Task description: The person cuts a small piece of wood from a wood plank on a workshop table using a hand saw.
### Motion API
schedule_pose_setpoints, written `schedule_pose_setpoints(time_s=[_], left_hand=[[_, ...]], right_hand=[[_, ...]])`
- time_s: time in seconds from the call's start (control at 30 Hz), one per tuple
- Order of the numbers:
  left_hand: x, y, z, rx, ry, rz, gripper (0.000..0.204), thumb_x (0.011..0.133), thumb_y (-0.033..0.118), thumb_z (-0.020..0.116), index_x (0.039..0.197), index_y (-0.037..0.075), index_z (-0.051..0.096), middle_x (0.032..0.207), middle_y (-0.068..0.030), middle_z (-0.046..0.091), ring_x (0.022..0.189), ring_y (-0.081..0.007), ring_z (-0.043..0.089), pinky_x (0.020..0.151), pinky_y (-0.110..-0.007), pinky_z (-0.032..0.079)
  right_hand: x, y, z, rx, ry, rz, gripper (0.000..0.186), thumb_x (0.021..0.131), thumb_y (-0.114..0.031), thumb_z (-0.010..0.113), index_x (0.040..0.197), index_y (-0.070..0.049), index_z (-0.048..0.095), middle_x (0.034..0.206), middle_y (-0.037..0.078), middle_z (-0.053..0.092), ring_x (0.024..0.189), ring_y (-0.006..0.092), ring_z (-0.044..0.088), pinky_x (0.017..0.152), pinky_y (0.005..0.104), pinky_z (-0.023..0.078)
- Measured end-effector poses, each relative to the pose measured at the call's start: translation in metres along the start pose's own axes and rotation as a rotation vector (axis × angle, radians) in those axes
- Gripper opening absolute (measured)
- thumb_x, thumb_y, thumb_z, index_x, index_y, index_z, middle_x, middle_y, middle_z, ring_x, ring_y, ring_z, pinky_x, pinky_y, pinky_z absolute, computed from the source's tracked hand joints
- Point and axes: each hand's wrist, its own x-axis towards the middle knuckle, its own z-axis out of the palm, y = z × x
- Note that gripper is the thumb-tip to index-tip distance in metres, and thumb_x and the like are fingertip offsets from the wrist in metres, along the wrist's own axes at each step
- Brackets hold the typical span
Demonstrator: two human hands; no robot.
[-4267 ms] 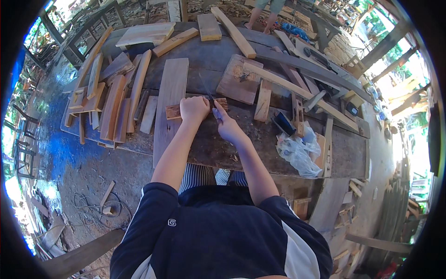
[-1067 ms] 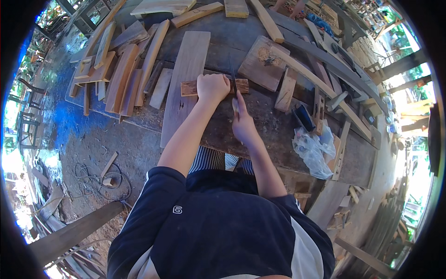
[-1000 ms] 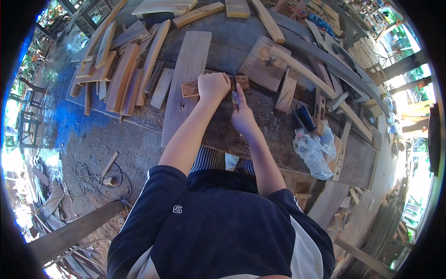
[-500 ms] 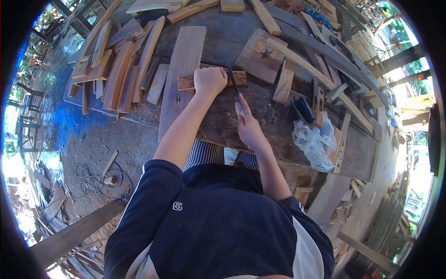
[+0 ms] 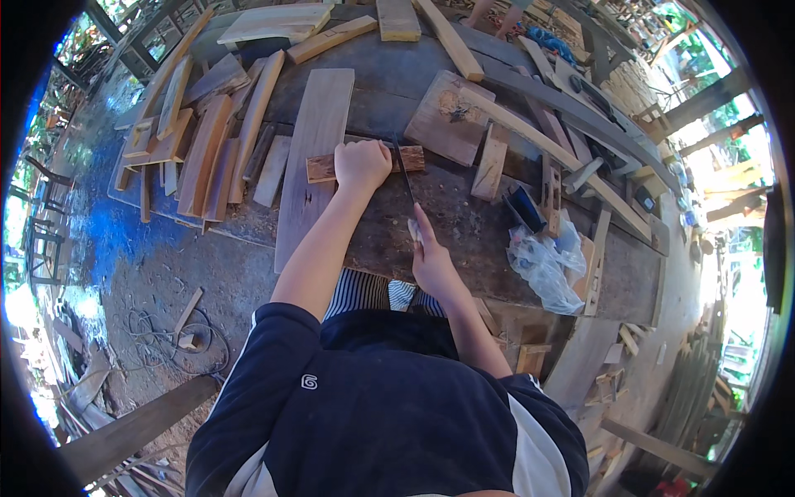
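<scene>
My left hand is closed over a short, rough brown wood block and presses it down. The block lies crosswise over a long pale plank on the dark workbench. In my right hand is a saw with a narrow dark blade and a whitish handle, my fingers wrapped round it. Its blade crosses the block just right of my left fist, near the block's right end. The teeth are too small to make out.
Several wood offcuts crowd the bench's left side. To the right are a square board, a small block, a clear plastic bag and a long batten. Another person's legs show beyond the bench.
My right hand has drawn back toward me with the saw, its blade still across the block. My left hand keeps its hold. The whole view has shifted slightly.
</scene>
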Motion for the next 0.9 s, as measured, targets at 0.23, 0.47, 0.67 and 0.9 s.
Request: schedule_pose_setpoints(time_s=[0.23,0.47,0.67,0.9], left_hand=[[0.001,0.004,-0.009,0.001,-0.094,0.008,0.044,0.097,0.031,0.042,0.079,0.008,0.076,0.078,-0.0136,0.073,0.078,-0.0311,0.071,0.077,-0.046,0.047],[0.003,0.006,-0.007,0.002,-0.119,-0.004,0.045,0.097,0.032,0.042,0.080,0.008,0.076,0.080,-0.0145,0.073,0.077,-0.0322,0.072,0.077,-0.046,0.049],[0.003,0.003,-0.004,0.008,-0.100,-0.003,0.046,0.098,0.032,0.041,0.080,0.008,0.076,0.079,-0.0150,0.073,0.077,-0.0332,0.071,0.077,-0.047,0.051],[0.003,0.004,-0.006,-0.006,-0.114,0.006,0.046,0.098,0.033,0.041,0.081,0.008,0.076,0.081,-0.0149,0.073,0.077,-0.0328,0.071,0.077,-0.047,0.051]], right_hand=[[0.056,0.005,-0.003,-0.007,0.034,-0.107,0.068,0.100,-0.002,0.040,0.159,-0.027,0.017,0.141,0.025,0.054,0.129,0.0413,0.054,0.105,0.0406,0.044],[0.098,0.000,-0.011,-0.001,-0.007,-0.038,0.068,0.100,-0.002,0.041,0.159,-0.025,0.019,0.144,0.021,0.053,0.128,0.0368,0.056,0.102,0.0359,0.044],[-0.003,0.018,-0.011,0.093,0.003,-0.029,0.068,0.100,-0.002,0.042,0.159,-0.027,0.018,0.140,0.027,0.054,0.125,0.0389,0.057,0.102,0.0373,0.045],[0.014,0.009,-0.013,0.027,-0.013,0.036,0.069,0.100,-0.001,0.042,0.159,-0.026,0.019,0.138,0.026,0.056,0.133,0.0382,0.052,0.109,0.0378,0.040]])
